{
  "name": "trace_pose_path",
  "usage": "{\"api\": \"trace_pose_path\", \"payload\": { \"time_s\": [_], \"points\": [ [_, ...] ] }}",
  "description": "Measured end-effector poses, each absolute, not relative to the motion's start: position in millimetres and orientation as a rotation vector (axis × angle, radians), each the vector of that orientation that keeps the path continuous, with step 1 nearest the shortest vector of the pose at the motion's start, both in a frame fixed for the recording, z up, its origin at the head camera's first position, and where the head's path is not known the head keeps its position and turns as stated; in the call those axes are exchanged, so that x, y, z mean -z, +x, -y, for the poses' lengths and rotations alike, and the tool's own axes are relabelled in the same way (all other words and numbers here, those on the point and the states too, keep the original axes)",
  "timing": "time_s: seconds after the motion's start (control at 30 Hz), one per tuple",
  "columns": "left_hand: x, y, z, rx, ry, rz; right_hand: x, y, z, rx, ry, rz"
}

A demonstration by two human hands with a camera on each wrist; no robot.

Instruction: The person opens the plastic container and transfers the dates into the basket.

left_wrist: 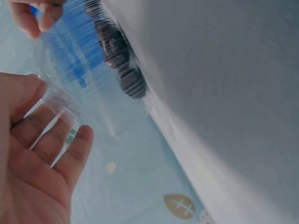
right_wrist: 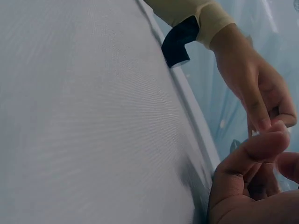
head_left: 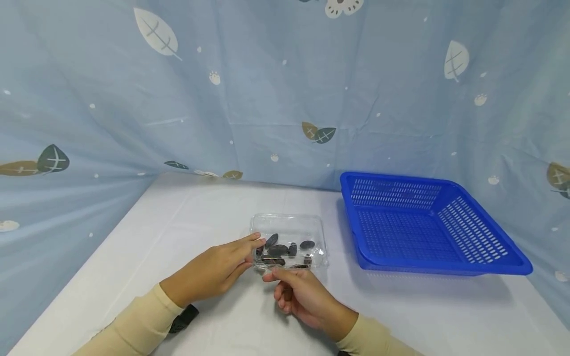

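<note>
A clear plastic clamshell box (head_left: 291, 220) stands on the white table, with several dark oval pieces (head_left: 278, 250) inside. My left hand (head_left: 218, 267) holds the box's left edge. In the left wrist view, the thumb (left_wrist: 30, 86) lies on the near side of the plastic, and fingers show through it. My right hand (head_left: 307, 296) is at the front edge of the box, its thumb and forefinger reaching toward the left hand and its other fingers curled under. Fingertips of both hands come close together near the front left corner. I cannot tell whether the right fingertips pinch the plastic.
A blue perforated basket (head_left: 365, 257) stands on the right of the table. Behind the table hangs a pale blue curtain (head_left: 267, 89) with a leaf print. A black device (head_left: 182, 319) shows under the left sleeve at the wrist.
</note>
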State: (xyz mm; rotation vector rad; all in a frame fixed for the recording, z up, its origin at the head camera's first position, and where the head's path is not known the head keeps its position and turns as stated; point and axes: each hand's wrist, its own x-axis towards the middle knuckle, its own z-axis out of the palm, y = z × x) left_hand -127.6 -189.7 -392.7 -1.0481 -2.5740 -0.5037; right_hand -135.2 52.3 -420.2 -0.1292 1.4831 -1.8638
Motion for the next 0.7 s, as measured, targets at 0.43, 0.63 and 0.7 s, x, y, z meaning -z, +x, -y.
{"api": "trace_pose_path", "payload": {
  "time_s": [0.43, 0.63, 0.7],
  "points": [
    [384.1, -127.4, 187.2, 0.412, -1.034, 2.569, 418.0, -130.4, -123.7, 1.863, -0.153, -1.467],
    [382.0, -129.8, 167.1, 0.138, -0.982, 2.535, 418.1, -132.9, -127.0, 1.879, -0.12, -1.472],
    [379.2, -132.7, 160.8, 0.033, -0.996, 2.501, 420.4, -132.9, -125.3, 1.888, -0.121, -1.474]
  ]
}}
